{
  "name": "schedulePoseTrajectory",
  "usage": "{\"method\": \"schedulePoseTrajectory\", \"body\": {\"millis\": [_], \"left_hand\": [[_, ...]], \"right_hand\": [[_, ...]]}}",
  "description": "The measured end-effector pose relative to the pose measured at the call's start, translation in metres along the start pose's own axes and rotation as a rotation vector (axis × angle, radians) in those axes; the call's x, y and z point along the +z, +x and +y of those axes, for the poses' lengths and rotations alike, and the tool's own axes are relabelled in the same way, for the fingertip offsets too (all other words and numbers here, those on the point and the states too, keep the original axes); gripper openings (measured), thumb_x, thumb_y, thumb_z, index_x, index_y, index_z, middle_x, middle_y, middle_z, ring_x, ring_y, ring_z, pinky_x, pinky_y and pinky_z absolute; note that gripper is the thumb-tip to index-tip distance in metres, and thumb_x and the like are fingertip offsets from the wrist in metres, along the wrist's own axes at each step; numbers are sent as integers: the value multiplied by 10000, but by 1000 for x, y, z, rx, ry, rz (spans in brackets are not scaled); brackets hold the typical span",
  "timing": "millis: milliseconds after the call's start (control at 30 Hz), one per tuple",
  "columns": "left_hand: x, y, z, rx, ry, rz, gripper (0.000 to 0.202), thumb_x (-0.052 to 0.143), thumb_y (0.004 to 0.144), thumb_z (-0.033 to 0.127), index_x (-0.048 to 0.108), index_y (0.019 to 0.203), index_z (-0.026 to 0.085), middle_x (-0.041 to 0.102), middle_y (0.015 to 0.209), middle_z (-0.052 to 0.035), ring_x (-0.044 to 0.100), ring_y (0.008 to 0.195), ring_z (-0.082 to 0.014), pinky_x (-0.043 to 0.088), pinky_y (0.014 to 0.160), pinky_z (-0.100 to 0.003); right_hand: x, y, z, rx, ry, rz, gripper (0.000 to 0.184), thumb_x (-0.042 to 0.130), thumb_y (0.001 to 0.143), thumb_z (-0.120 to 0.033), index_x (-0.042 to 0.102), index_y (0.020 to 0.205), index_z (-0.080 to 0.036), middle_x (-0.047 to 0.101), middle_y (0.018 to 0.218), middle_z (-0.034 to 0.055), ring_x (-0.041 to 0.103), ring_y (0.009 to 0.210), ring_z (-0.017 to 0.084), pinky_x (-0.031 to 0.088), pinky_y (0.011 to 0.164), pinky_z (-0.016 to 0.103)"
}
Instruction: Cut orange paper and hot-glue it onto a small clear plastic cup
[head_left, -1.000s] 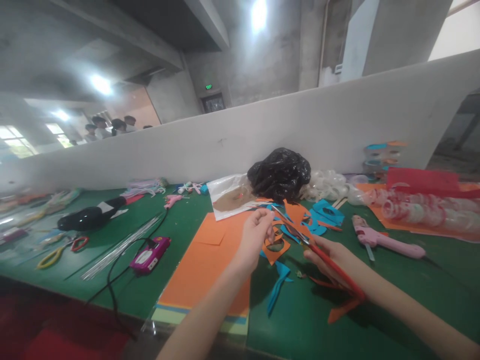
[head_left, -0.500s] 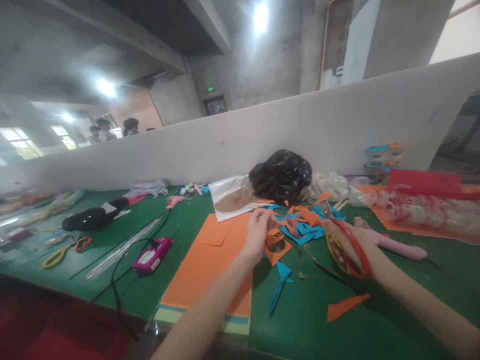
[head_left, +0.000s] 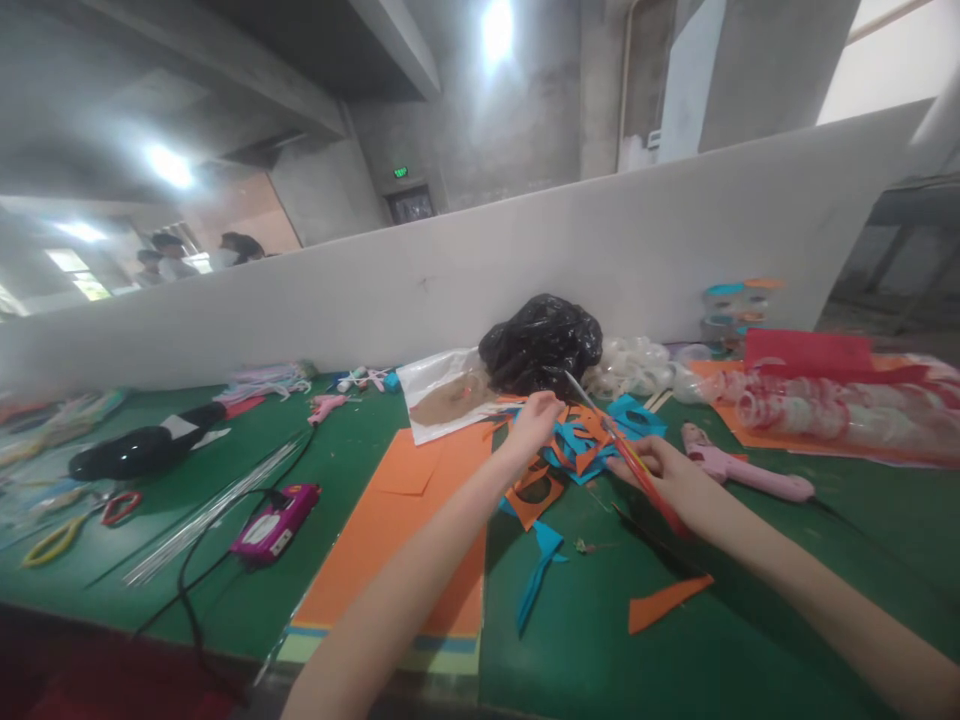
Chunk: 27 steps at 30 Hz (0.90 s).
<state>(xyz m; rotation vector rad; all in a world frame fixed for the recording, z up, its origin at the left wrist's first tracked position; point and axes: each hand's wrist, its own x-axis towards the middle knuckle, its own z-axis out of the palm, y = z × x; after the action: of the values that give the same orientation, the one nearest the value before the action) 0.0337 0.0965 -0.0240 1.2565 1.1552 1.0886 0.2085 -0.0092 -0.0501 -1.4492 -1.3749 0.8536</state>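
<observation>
My right hand [head_left: 664,480] is closed round the red and yellow handles of a pair of scissors [head_left: 634,458]. The scissors' blades slant up and left, with the tip in front of a black plastic bag [head_left: 541,345]. Just left of the blades, my left hand [head_left: 534,425] has its fingers pinched together; whatever is between them is too small to make out. Around and below both hands lie cut scraps of blue paper [head_left: 634,415] and orange paper [head_left: 536,500]. A stack of orange sheets [head_left: 397,540] lies under my left forearm.
A pink glue gun [head_left: 750,475] rests right of my right hand, near clear plastic bottles [head_left: 795,410]. To the left lie a purple power box [head_left: 274,525] with a black cord, metal rods [head_left: 214,510] and other scissors [head_left: 64,540]. A white partition [head_left: 360,300] borders the green table.
My view has swung right, so things sit further left in the picture. The scissors have turned and come closer to my left hand, which stays pinched and has risen slightly.
</observation>
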Motion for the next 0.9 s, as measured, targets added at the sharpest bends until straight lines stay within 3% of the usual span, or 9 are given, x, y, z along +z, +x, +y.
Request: {"method": "schedulePoseTrajectory", "body": {"millis": [100, 233, 367, 433, 533, 600, 767, 900], "left_hand": [[6, -17, -4, -27, 46, -151, 185, 666, 772, 168, 695, 953, 197, 726, 1092, -85, 663, 1026, -209, 521, 823, -294], [4, -37, -2, 14, 97, -291, 340, 727, 684, 75, 720, 999, 201, 724, 1142, -67, 656, 881, -167, 524, 756, -262], [3, -45, 0, 241, 239, -378, 363, 767, 768, 211, 712, 1126, 214, 705, 1122, -51, 583, 711, -115, 504, 691, -249], [4, -46, -2, 334, 273, -360, 298, 752, 801, 260, 719, 1094, 215, 701, 1099, -46, 599, 758, -136, 502, 684, -246], [5, -45, -6, 407, 255, -292, 207, 746, 808, 271, 736, 1006, 212, 703, 1107, -57, 635, 985, -201, 527, 780, -259], [5, -44, -10, 390, 216, -300, 207, 754, 807, 291, 742, 995, 204, 712, 1095, -64, 639, 1020, -212, 530, 813, -267], [4, -37, -23, 205, 61, -461, 276, 786, 777, 351, 749, 992, 183, 737, 950, -43, 630, 753, -137, 499, 701, -243], [3, -31, -27, 160, 39, -388, 176, 761, 776, 341, 748, 859, 186, 737, 852, -21, 645, 767, -146, 501, 737, -253]], "right_hand": [[-1, -1, -2, 57, 60, -32, 573, 774, 629, -723, 526, 827, -247, 705, 661, -12, 607, 532, 165, 469, 502, 291], [0, 1, 2, 58, 74, -46, 551, 787, 644, -693, 524, 853, -256, 747, 749, 16, 700, 681, 220, 527, 612, 321], [0, 0, 4, 9, -51, -10, 508, 759, 697, -670, 528, 895, -264, 789, 866, 40, 730, 754, 238, 541, 658, 330], [0, -1, 4, -9, -105, 22, 500, 752, 705, -660, 533, 920, -265, 792, 895, 48, 740, 778, 250, 540, 656, 329], [-1, -3, 4, -42, -130, 12, 467, 714, 742, -645, 540, 955, -267, 795, 929, 61, 755, 813, 270, 554, 682, 348], [-2, -5, 3, -55, -153, 9, 463, 704, 748, -637, 553, 987, -271, 803, 980, 72, 765, 863, 292, 569, 736, 379], [-2, -8, -1, -83, -279, 31, 391, 628, 773, -594, 571, 994, -276, 810, 1027, 104, 764, 911, 340, 564, 785, 438], [-3, -8, 0, -130, -293, 62, 379, 625, 771, -573, 579, 990, -267, 812, 999, 110, 766, 878, 336, 562, 753, 423]]}}
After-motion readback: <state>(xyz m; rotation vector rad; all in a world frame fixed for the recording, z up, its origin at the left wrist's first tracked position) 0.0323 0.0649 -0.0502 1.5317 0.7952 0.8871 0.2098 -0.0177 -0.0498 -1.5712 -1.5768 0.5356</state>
